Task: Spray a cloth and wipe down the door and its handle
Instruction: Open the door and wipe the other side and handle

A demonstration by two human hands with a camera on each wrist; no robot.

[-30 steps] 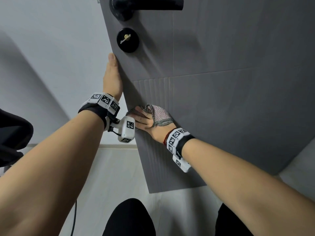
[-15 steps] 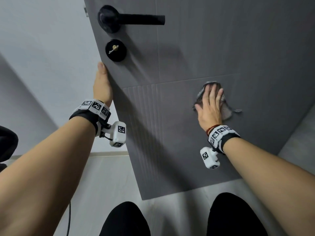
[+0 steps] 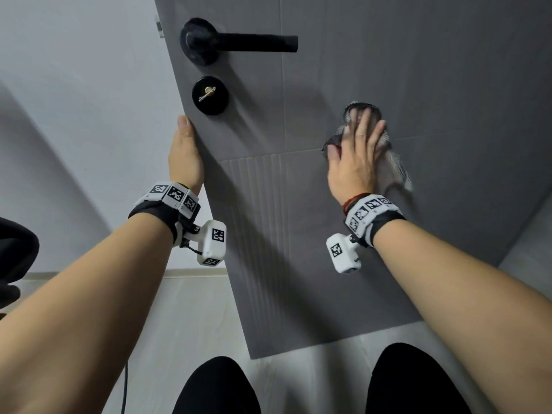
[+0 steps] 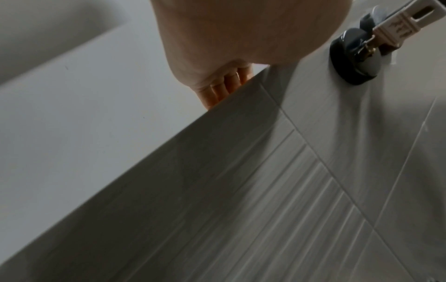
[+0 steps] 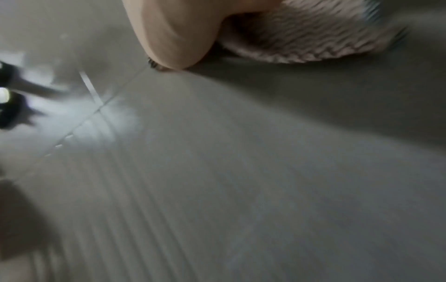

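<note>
A dark grey door [image 3: 388, 70] fills the head view, with a black lever handle [image 3: 242, 43] and a round black lock [image 3: 210, 95] with a key below it. My right hand [image 3: 357, 153] lies flat with spread fingers on a light woven cloth [image 3: 391, 165], pressing it against the door to the right of the lock. The cloth [image 5: 309, 34] shows under the palm in the right wrist view. My left hand [image 3: 185, 150] grips the door's free edge just below the lock, fingers [image 4: 224, 85] curled behind the edge.
A pale wall [image 3: 74, 100] stands left of the door and a light floor [image 3: 185, 318] lies below. The lock and key [image 4: 357, 57] sit close to my left palm. My dark-clad knees [image 3: 215, 386] are at the bottom; a dark object [image 3: 15, 258] is at the far left.
My right hand has swept the cloth from the door's left edge across to the right and then a little upward. My left hand has kept its grip on the door's edge.
</note>
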